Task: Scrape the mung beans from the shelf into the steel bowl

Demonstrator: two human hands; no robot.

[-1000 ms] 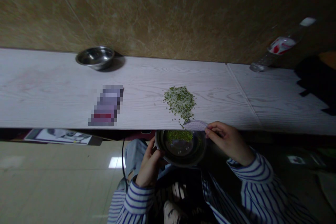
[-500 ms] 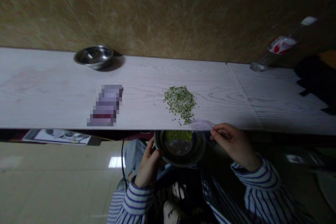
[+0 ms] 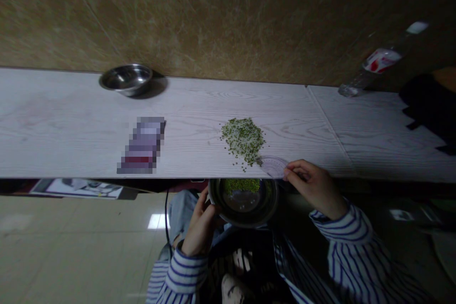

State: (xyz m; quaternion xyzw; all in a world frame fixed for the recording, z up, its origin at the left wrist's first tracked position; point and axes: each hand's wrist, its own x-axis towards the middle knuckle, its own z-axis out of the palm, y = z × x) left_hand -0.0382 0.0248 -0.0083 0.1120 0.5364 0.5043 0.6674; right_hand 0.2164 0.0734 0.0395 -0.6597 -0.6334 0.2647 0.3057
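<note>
My left hand (image 3: 201,228) grips the left rim of a metal bowl (image 3: 245,221), held below the front edge of the table. Green beans (image 3: 242,185) lie in the bowl, toward its far side. My right hand (image 3: 311,183) pinches a clear plastic protractor (image 3: 275,166) by its right end. The protractor is over the table's front edge, its left end at the near side of a pile of green beans mixed with white grains (image 3: 244,137). A few loose beans are scattered around the pile.
A second metal bowl (image 3: 126,80) stands at the back left against the wall. A phone-like, pixelated object (image 3: 142,145) lies left of the pile. Toward the back right are a clear plastic bottle (image 3: 381,61) and a dark item (image 3: 427,104). The white wood-grain table (image 3: 192,118) is narrow.
My right hand has moved slightly up and left with the protractor, which now reaches farther onto the table beside the pile. The left hand and its bowl stay nearly still.
</note>
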